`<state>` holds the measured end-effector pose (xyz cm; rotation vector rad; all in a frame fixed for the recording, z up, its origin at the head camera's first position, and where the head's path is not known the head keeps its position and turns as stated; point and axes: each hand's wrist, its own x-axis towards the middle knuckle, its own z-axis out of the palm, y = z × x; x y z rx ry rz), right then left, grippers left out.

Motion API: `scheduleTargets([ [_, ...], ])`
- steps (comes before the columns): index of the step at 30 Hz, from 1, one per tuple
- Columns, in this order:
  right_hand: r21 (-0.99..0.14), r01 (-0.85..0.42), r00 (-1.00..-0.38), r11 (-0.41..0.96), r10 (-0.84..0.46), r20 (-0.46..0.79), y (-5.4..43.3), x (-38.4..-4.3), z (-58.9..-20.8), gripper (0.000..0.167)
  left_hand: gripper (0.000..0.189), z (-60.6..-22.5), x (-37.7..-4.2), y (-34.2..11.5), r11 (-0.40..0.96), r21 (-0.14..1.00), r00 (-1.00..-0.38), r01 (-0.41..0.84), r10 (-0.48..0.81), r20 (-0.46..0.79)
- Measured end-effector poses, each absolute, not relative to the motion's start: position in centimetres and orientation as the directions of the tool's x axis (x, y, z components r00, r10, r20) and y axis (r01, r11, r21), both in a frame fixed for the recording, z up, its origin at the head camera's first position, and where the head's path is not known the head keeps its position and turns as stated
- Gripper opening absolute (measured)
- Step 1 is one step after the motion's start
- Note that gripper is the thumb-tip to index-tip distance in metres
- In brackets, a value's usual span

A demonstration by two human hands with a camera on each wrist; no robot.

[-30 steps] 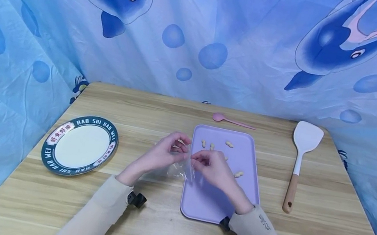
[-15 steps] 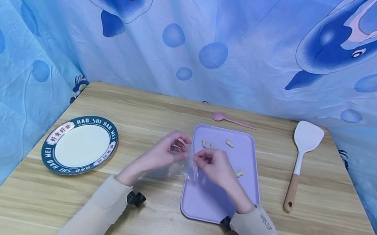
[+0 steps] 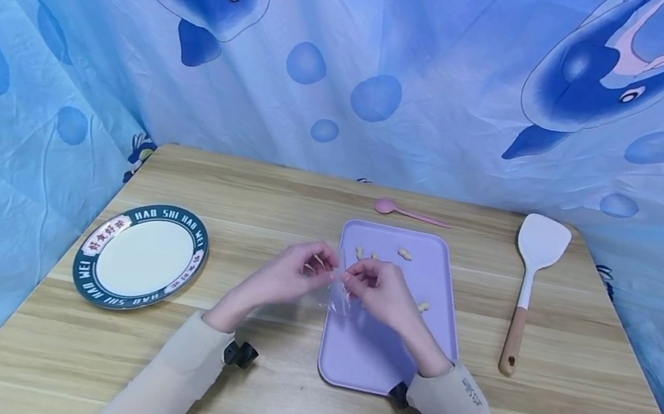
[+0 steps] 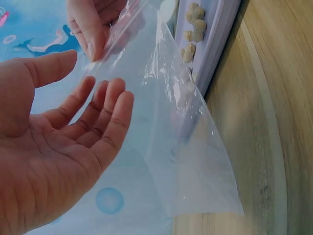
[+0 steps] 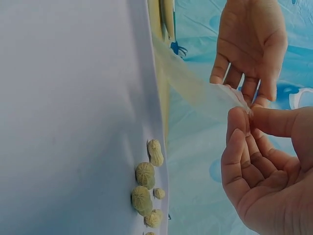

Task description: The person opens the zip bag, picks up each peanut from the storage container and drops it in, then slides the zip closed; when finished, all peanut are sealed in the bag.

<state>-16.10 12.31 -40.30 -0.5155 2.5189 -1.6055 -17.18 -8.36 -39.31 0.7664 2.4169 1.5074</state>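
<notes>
A clear zip bag (image 4: 195, 156) hangs between the hands over the left edge of a lilac tray (image 3: 372, 360). My right hand (image 3: 383, 292) pinches the top edge of the bag between thumb and index finger, as the right wrist view shows. Beside that edge is my left hand (image 3: 288, 273), its thumb and loosely bent fingers standing apart in the left wrist view, with the plastic just past the fingertips. Several unshelled peanuts (image 5: 155, 152) lie on the tray, mostly in its far half; the right hand hides part of that area in the head view.
To the left is a white plate (image 3: 141, 259) with a dark green patterned rim. Behind the tray lies a pink spoon (image 3: 385, 206). A white spatula (image 3: 542, 242) with a wooden handle rests on the right of the wooden table (image 3: 245, 412). A blue dolphin-print curtain (image 3: 357, 57) closes off the back.
My left hand has come slightly nearer to me and to the right, closer to my right hand. The right hand has shifted a little to the right, and the bag has moved right with it.
</notes>
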Motion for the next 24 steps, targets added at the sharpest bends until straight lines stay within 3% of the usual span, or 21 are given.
scheduleTargets([
  [6,-0.897,-0.246,-0.92,0.368,-0.379,0.097,12.2,-15.96,-40.25,0.007,0.019,-39.27,-16.84,-7.96,0.386,0.874,-0.856,0.295,0.513,0.062],
  [17,-0.895,-0.274,-0.898,0.353,-0.426,0.107,11.89,-15.64,-40.26,0.008,0.017,-39.4,-16.69,-7.54,0.317,0.94,-0.876,0.126,0.479,-0.045],
  [24,-0.893,-0.275,-0.895,0.355,-0.435,0.103,11.83,-15.73,-40.51,0.01,0.017,-39.39,-16.65,-7.66,0.322,0.941,-0.878,0.108,0.475,-0.062],
])
